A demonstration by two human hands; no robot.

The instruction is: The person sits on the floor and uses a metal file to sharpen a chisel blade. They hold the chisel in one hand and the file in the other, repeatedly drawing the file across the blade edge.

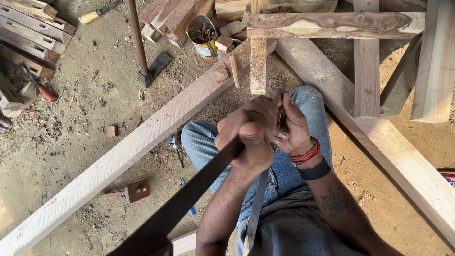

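The left hand (249, 135) is closed in a tight fist around the upper end of a long dark bar (185, 204), which slopes down toward the lower left of the view. Just beside it, touching it, the right hand (294, 130) is curled, with a thin metal tool (281, 106) pinched upright between thumb and fingers. A narrow grey strip (257, 208) is seen running from under the hands down toward the body. Whether it is gripped by either hand cannot be told.

Both hands are held above the knees (308, 102), over the sandy floor (85, 109), in the wedge between two long beams (118, 156) that meet near the top of the view. A can of nails (203, 35) and a long-handled tool (142, 52) are seen beyond the left beam.

The step in hand is judged to be fine work at the top end of the bar, with the thin tool set against it. A firm, unmoving left fist is called for next, and short, controlled strokes of the thin tool, kept clear of the left knuckles.
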